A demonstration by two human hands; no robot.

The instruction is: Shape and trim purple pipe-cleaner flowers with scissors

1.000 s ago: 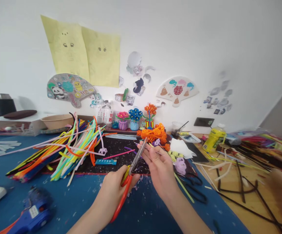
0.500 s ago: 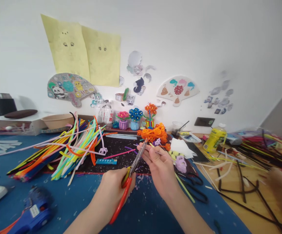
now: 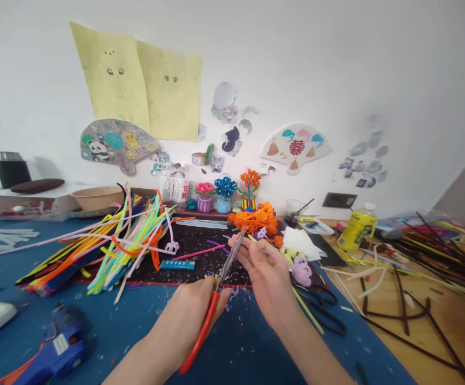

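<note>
My left hand (image 3: 188,310) is closed around red-handled scissors (image 3: 204,334), whose metal blades point up and away over the dark mat. Between the fingertips of my right hand (image 3: 266,272) is a thin pale purple pipe cleaner (image 3: 261,249), partly hidden by the fingers. The blade tips lie right beside those fingertips; I cannot tell whether the blades touch the stem. Just beyond are a pile of orange pipe-cleaner loops (image 3: 256,219) and, to the right, a lilac looped pipe-cleaner piece (image 3: 302,271). Small purple clippings are scattered under the blades.
Bundled coloured pipe cleaners (image 3: 136,240) lie left, with a blue glue gun (image 3: 59,347) nearer. Three potted pipe-cleaner flowers (image 3: 224,195) stand by the wall. A yellow bottle (image 3: 355,227) stands right, near loose brown pipe cleaners (image 3: 403,305). A blue packet (image 3: 177,264) lies on the mat.
The scissors' handles look closer together than before. Another person's hand at the right edge has gone out of view. The whole view has shifted slightly.
</note>
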